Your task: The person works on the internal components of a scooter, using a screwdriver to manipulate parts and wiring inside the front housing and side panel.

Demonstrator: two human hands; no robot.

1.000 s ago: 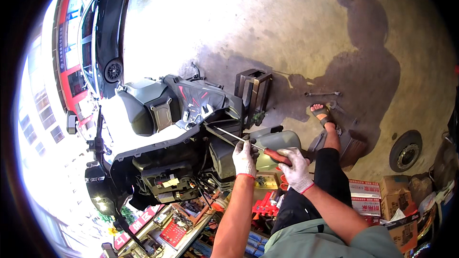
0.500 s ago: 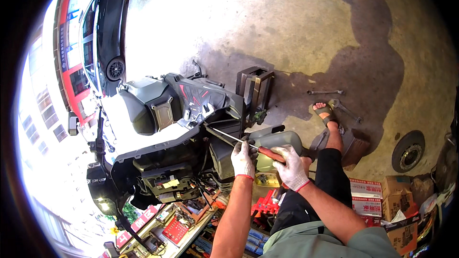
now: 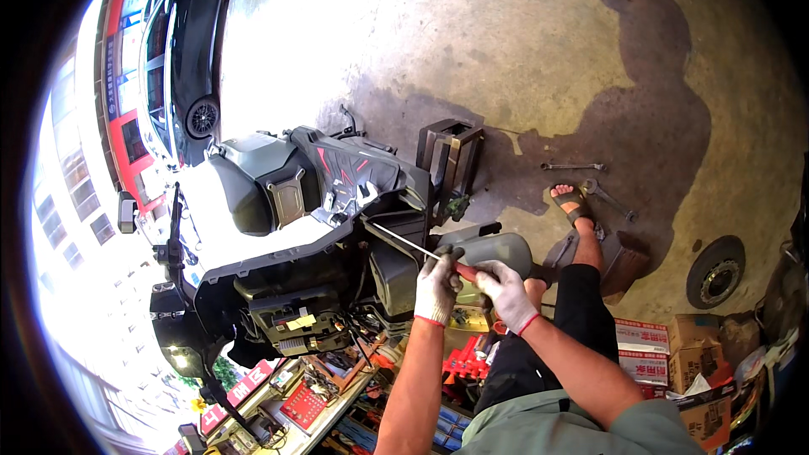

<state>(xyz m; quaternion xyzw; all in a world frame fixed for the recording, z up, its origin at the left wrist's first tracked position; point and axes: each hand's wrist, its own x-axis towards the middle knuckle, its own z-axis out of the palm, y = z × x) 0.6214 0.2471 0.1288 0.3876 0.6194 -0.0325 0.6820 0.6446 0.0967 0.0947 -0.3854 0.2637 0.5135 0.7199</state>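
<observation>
Both hands wear pale work gloves and are closed on one long screwdriver [image 3: 465,271] with a red handle. My left hand [image 3: 437,288] grips it where the pale shaft runs into the handle, with darkened fingertips. On the handle's rear part sits my right hand [image 3: 506,295], covering much of it. The thin shaft points up and left toward a partly stripped scooter [image 3: 295,274]; its tip ends near the black bodywork, and contact I cannot tell. Close beyond my hands is a grey rounded container [image 3: 497,251].
A dark metal frame stand [image 3: 451,156] is beside the scooter. Two wrenches, one a combination wrench [image 3: 575,166], lie on the concrete floor near my foot. A small wheel [image 3: 716,271] and cardboard boxes [image 3: 695,345] are at right. A tool-covered bench [image 3: 316,400] stands lower left.
My right hand has shifted left along the handle, hiding more of it. My left hand has moved slightly right, so the two hands are closer together.
</observation>
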